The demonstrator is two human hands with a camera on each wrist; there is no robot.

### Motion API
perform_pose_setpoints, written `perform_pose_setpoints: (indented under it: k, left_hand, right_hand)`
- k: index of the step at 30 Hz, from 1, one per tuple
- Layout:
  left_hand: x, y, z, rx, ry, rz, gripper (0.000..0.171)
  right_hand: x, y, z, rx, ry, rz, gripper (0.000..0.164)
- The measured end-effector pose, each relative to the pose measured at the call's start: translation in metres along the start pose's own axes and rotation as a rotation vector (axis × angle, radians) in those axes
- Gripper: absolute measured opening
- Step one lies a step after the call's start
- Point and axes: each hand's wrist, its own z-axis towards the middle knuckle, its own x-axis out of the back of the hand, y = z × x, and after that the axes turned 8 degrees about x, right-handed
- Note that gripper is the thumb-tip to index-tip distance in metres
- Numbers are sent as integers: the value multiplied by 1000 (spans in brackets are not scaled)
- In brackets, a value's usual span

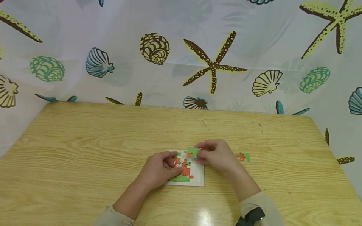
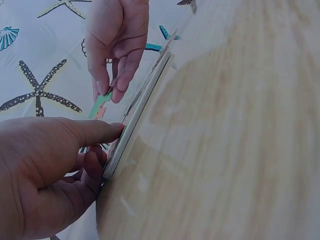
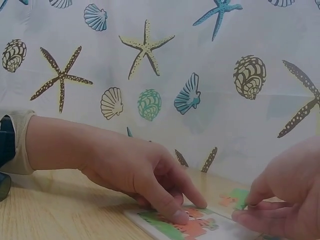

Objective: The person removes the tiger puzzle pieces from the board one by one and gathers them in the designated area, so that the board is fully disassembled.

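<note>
A white puzzle board (image 1: 199,173) lies on the table, partly filled with joined pieces that show an orange tiger (image 1: 185,171) on green. My left hand (image 1: 155,170) rests over the board's left side, with thumb and index fingertips touching the pieces; its other fingers are bent. Above the far edge of the board, my right hand (image 1: 219,157) pinches a green and orange puzzle piece (image 1: 192,152) between thumb and fingers. In the right wrist view this piece (image 3: 235,198) is raised and tilted above the board. Bare white backing shows at the board's right side.
Behind the right hand lies a loose puzzle piece (image 1: 243,156) in green and orange. The wooden table (image 1: 85,161) reaches back to a hanging cloth (image 1: 171,85) printed with shells and starfish. Black straps (image 1: 249,220) sit on both sleeves.
</note>
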Motion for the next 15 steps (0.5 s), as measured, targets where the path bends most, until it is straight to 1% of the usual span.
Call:
perform_pose_setpoints:
  k: [5,10,15]
  left_hand:
    - [0,0,-1,0,-8,-16,53]
    - [0,1,-1,-6,0,-13,53]
    - [1,0,0,0,2,-9,53]
  right_hand:
    - [4,1,0,4,1,2,24]
    - [10,1,-2,13,8,0,24]
    - [18,2,-7,24,-12,-20,25]
